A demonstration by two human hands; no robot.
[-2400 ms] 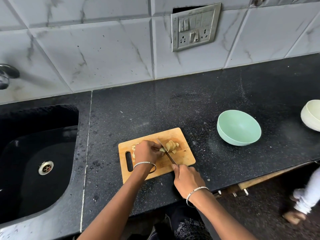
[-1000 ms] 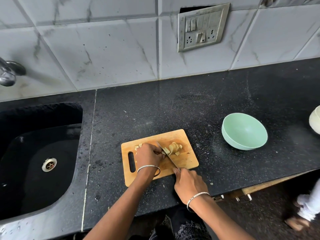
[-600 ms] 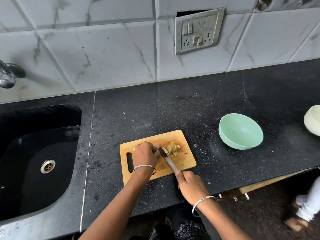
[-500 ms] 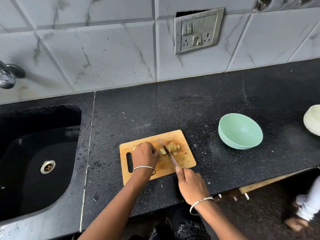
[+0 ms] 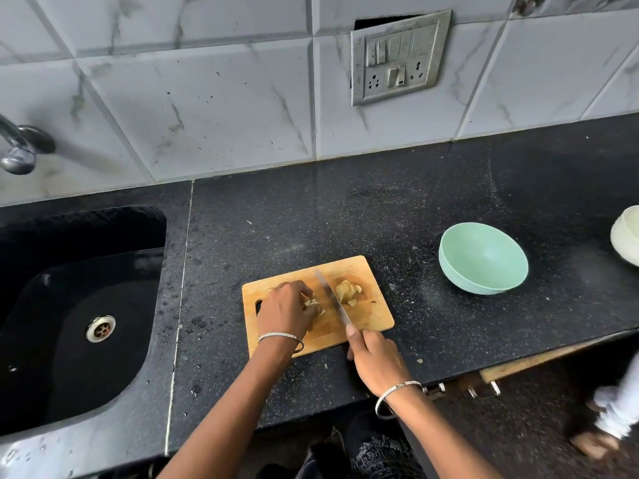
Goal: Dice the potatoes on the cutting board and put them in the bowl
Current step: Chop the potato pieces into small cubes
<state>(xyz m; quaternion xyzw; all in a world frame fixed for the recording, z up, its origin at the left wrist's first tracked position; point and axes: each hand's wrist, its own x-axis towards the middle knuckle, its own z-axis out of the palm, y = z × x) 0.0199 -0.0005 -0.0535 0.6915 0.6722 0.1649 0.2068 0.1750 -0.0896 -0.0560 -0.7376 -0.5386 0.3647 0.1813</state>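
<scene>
A black speckled stone counter (image 5: 345, 209) runs below white marbled wall tiles, with a black sink (image 5: 69, 305) at 9 o'clock. Near the front edge lies a rectangular wooden cutting board (image 5: 373, 316), its long axis roughly 9 to 3 o'clock and its handle slot at the 9 o'clock end. The left hand (image 5: 283, 311) curls its fingers over a pale potato piece (image 5: 314, 305), which is mostly hidden beneath them. The right hand (image 5: 375, 357) grips a steel-bladed knife (image 5: 332, 297), forefinger laid along the spine and the handle hidden in the palm. The blade points toward 11 o'clock, between that piece and a small heap of cut potato slices (image 5: 348, 292). An empty mint-green round bowl (image 5: 484, 261) sits at 3 o'clock, apart from the board. A cream bowl (image 5: 626, 236) is cut off by the right edge.
</scene>
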